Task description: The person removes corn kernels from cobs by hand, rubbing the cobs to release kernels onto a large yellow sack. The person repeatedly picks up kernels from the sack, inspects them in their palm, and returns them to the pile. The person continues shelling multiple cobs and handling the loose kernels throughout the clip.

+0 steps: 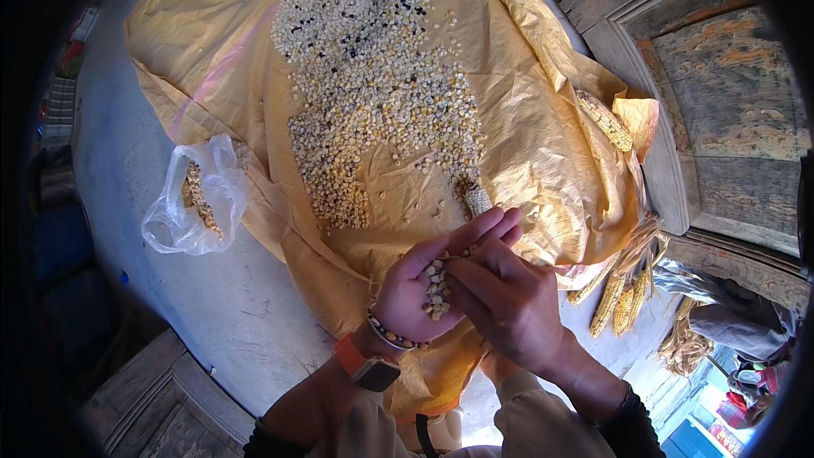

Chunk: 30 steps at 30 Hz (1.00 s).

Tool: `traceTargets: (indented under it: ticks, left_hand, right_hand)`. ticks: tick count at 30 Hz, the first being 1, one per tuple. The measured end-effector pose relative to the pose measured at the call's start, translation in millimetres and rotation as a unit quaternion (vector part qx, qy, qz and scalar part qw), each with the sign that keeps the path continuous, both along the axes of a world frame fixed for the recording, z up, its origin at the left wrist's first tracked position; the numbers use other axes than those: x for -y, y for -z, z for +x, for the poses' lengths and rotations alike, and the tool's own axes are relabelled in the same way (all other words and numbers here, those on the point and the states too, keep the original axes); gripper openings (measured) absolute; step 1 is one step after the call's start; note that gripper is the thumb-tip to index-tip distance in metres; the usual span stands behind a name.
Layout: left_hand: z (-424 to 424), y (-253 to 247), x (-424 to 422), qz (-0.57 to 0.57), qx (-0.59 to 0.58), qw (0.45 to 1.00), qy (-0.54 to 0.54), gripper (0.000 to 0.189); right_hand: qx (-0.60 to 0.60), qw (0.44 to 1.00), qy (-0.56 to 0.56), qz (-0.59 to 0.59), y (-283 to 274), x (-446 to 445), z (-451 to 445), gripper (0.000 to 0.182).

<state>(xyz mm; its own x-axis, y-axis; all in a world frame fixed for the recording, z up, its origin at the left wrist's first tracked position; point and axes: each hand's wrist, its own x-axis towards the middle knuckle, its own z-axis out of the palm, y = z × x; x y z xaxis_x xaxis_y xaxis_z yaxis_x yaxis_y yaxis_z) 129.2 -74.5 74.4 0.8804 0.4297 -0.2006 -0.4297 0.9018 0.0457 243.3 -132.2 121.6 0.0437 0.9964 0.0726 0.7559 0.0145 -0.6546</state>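
Observation:
Corn kernels (437, 286) lie in the cupped palm of my left hand (413, 305), which has a beaded bracelet and a smartwatch (375, 370) with an orange strap at the wrist. My right hand (509, 296) is over that palm, its fingertips bent in at the kernels; whether it pinches one is hidden. Just beyond my fingers a mostly bare corncob (477, 198) rests on the yellow woven plastic sheet (407, 203). Farther away, a broad spread of white, yellow and dark corn kernels (381, 83) covers the sheet's middle.
A clear plastic bag (194, 197) with cob pieces sits at the left. One corn ear (604, 121) lies on the sheet's right fold, and several husked ears (620, 299) lie lower right. Worn wooden doors (731, 89) stand at the right, a wooden panel (165, 401) at lower left.

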Motion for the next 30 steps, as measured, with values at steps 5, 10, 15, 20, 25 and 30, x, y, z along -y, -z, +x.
traceTargets:
  ticks: [5, 10, 15, 20, 25, 30]
  left_hand:
    - [-1, 1, 2, -0.039, -0.001, 0.999, 0.005, 0.059]
    - [-6, 7, 1, -0.078, 0.049, 0.996, 0.016, 0.055]
    - [-10, 28, 12, -0.13, 0.102, 0.986, 0.008, 0.055]
    - [-7, 11, 3, -0.069, -0.094, 0.991, 0.066, 0.061]
    - [-5, 4, 3, -0.09, 0.017, 0.995, 0.03, 0.057]
    - [-5, 7, 4, -0.089, 0.039, 0.995, 0.021, 0.055]
  right_hand:
    - [-0.005, 0.999, 0.01, -0.039, -2, 1, -2, 0.017]
    - [-0.167, 0.983, 0.078, 0.017, -11, -4, 8, 0.014]
    - [-0.112, 0.985, 0.124, 0.041, -25, -22, 29, 0.011]
    - [-0.018, 0.999, 0.039, 0.014, -5, -10, 9, 0.016]
    - [0.059, 0.998, -0.002, 0.013, 0, -8, 6, 0.015]
    - [0.062, 0.998, 0.01, 0.013, 1, -7, 4, 0.019]
